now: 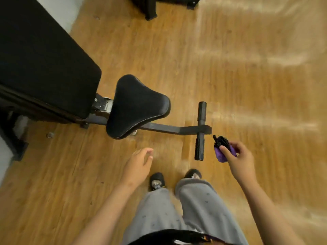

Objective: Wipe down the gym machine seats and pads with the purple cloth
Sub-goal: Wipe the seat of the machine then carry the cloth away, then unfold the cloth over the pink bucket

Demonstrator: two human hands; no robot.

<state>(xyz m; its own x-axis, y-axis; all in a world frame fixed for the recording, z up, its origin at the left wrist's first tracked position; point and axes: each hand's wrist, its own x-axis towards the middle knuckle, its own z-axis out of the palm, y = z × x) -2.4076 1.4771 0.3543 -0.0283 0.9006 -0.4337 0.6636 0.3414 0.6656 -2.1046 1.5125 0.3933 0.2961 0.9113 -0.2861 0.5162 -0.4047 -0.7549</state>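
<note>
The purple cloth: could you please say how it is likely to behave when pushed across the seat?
The purple cloth is bunched small in the right hand, so it is probably soft, floppy and light. Its crumpled folds suggest it will flatten and drag rather than slide over the padded seat.

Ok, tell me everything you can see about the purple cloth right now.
The purple cloth is bunched into a crumpled wad, purple below with a dark, blackish part on top. The right hand pinches it, thumb across its front, in the air beside the black foot roller, apparently not touching it.
</note>
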